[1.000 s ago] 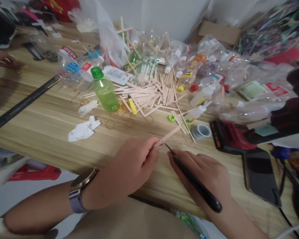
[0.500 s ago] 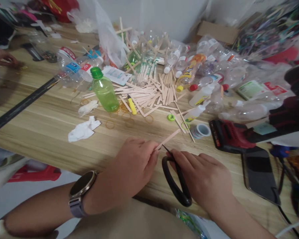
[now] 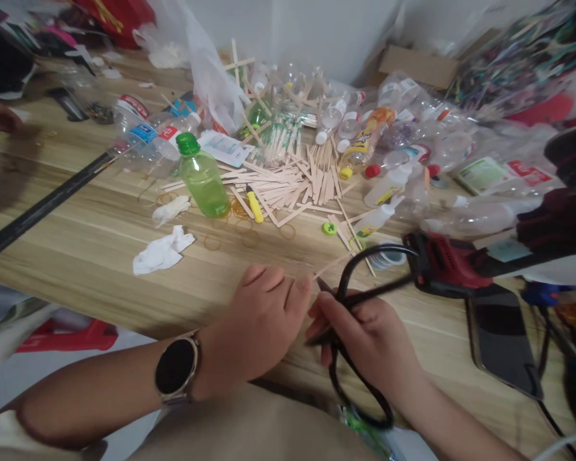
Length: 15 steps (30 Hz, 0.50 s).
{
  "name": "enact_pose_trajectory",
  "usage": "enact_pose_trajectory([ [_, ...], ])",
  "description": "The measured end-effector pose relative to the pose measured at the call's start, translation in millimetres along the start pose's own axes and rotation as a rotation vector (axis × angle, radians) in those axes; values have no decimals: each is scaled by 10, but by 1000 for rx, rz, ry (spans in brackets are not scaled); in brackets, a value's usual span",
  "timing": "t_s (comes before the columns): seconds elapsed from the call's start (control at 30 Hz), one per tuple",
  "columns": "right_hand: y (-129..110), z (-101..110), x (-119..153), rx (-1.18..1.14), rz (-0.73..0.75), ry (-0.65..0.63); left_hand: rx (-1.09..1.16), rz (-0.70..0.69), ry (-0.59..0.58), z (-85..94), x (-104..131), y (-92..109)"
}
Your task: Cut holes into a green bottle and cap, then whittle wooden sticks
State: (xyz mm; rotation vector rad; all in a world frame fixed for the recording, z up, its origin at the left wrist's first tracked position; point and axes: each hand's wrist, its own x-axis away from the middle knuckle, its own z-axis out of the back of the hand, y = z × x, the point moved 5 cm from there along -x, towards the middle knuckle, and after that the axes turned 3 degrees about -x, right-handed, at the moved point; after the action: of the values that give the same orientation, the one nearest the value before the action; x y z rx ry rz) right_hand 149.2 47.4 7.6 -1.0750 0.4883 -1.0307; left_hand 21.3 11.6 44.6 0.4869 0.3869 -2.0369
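Observation:
My left hand (image 3: 264, 320), with a watch on its wrist, is closed on a flat wooden craft stick (image 3: 335, 263). The stick's far end points up and right, and my fingers cover the rest. In my right hand (image 3: 369, 339) is a pair of black-handled scissors (image 3: 355, 293), gripped around the middle with the handle loops spread apart. One dark blade tip lies close to the stick beside my left thumb; whether it touches I cannot tell. Beyond both hands lies a loose pile of craft sticks (image 3: 278, 186).
A green bottle (image 3: 204, 179) and a yellow-handled cutter (image 3: 254, 205) stand and lie near the pile. Crumpled tissue (image 3: 164, 250) is at left. A red-black power tool (image 3: 451, 262) and a phone (image 3: 504, 342) lie at right. Plastic bottles (image 3: 365, 144) crowd the back. Another person's hand (image 3: 0, 115) shows far left.
My right hand has turned and shifted its grip on the scissors, so the handle loops now spread up and down. My left hand has rolled, and the stick shows edge-on.

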Motion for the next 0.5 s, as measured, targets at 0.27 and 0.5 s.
enact_pose_trajectory([
  [0.27,-130,132,-90,337,274,91,80,68,-155,-84,-68,-36],
  [0.5,-39,-22,-112,19,-56,-60,-3,9,-17,-76,-37,-67],
])
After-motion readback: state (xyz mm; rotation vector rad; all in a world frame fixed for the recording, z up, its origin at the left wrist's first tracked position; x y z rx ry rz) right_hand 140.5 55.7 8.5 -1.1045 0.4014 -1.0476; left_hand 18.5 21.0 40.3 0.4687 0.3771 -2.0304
